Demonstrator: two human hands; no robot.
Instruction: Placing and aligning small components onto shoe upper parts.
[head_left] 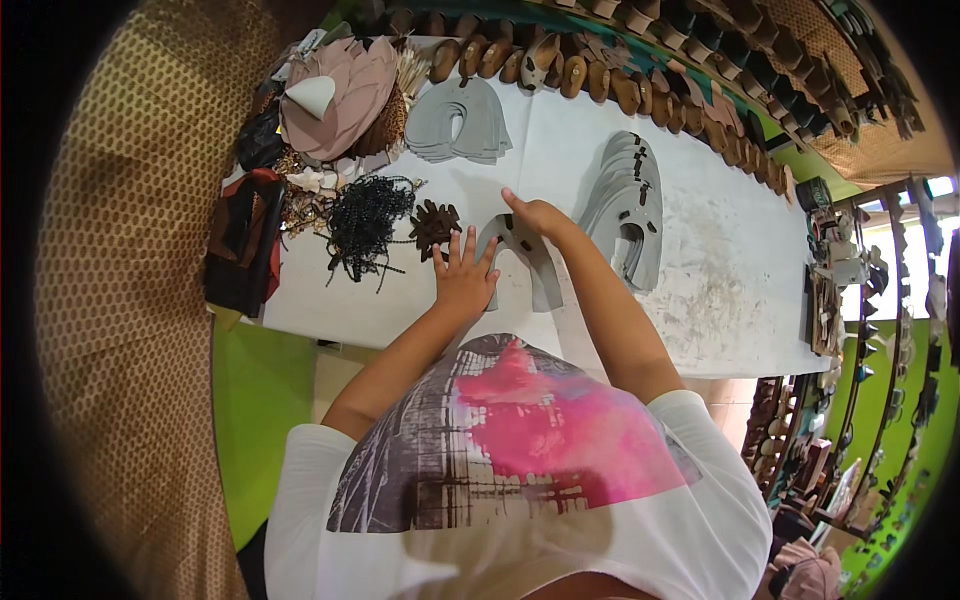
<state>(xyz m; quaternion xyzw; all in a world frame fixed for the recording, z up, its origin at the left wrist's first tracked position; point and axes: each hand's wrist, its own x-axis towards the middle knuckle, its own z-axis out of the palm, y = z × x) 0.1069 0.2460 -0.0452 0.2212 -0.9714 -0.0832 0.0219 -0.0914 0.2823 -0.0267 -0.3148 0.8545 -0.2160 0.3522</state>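
Observation:
A grey U-shaped flat cut piece [532, 268] lies on the white table [700, 270] in front of me. My left hand [463, 274] rests flat on its left arm, fingers spread. My right hand [535, 214] presses down on the top of the same piece with its fingertips. A small brown flower-shaped ornament [435, 226] lies just left of my left hand.
A fanned stack of grey cut pieces [628, 205] lies to the right, another grey stack [461, 122] farther back. Black beaded strands [365, 222], pink leather pieces [335, 95] and dark scraps sit at the left. Wooden shoe lasts [620, 85] line the far edge.

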